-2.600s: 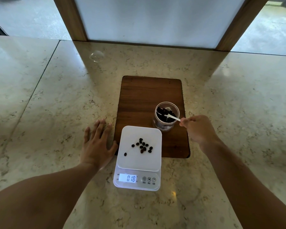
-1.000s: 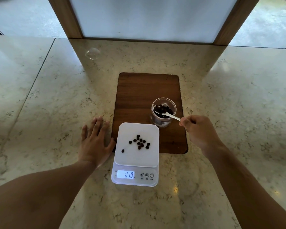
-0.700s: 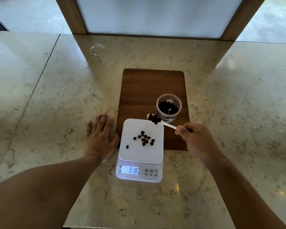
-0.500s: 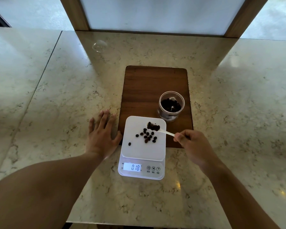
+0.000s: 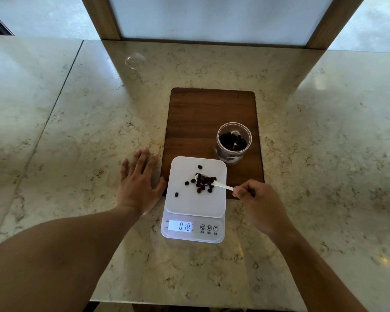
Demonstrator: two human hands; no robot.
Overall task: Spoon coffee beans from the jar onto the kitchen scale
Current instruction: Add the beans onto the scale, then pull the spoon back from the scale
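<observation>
A white kitchen scale (image 5: 196, 204) sits at the near end of a wooden board, its display reading 0.18. Several dark coffee beans (image 5: 202, 183) lie on its platform. My right hand (image 5: 256, 202) pinches the handle of a small white spoon (image 5: 221, 185); the spoon's bowl lies among the beans over the platform. A clear open jar (image 5: 233, 141) with beans inside stands on the board behind the scale, to the right. My left hand (image 5: 137, 183) rests flat on the counter, fingers spread, just left of the scale.
The dark wooden board (image 5: 209, 118) lies on a marble counter (image 5: 77, 131). A clear round lid-like object (image 5: 134, 60) sits far left at the back. A wood-framed panel rises behind the counter. The counter's near edge runs along the bottom.
My right hand lifted the spoon out of the jar with beans in it and carried it left and nearer, down over the scale's platform. More beans lie on the platform. My left hand stayed put.
</observation>
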